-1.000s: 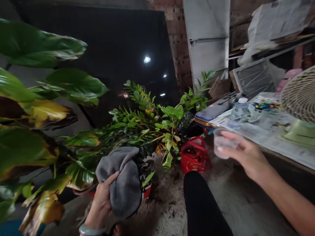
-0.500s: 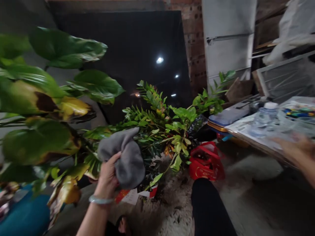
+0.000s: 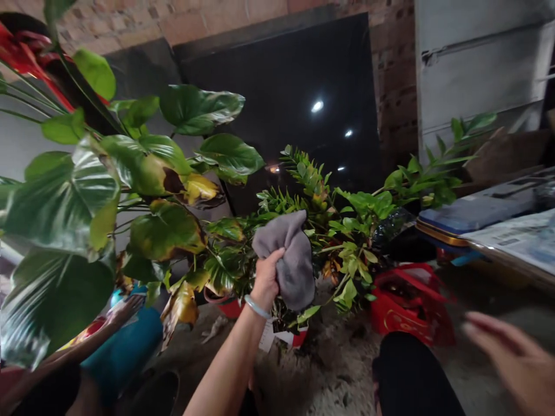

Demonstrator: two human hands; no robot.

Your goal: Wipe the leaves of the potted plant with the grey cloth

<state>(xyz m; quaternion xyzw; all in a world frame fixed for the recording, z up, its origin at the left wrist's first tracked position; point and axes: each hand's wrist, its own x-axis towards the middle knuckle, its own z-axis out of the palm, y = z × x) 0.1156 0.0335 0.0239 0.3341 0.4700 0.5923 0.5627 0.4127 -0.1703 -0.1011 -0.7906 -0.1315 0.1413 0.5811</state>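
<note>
My left hand point(image 3: 266, 280), with a pale bangle at the wrist, is closed around a grey cloth point(image 3: 295, 263). The cloth bunches up and hangs in front of the leafy green plants point(image 3: 347, 237). To its left spread the broad leaves of a big plant point(image 3: 160, 231), some yellowed and browned. Low at the right edge, my right hand point(image 3: 509, 358) is slightly blurred, its fingers stretched out and holding nothing. Nearest to it is a red bag point(image 3: 403, 306) on the floor.
At right, a blue case point(image 3: 472, 216) and papers point(image 3: 515, 240) lie on a raised surface. A dark glossy panel point(image 3: 277, 110) stands behind the plants. Another person's arm point(image 3: 99, 332) reaches toward a teal object point(image 3: 130, 346) at lower left. Paper scraps point(image 3: 281, 338) lie on the floor.
The view has swung left, showing more of the big plant and another person's arm. My left hand still holds the cloth. My right hand has come away from the paper-covered surface.
</note>
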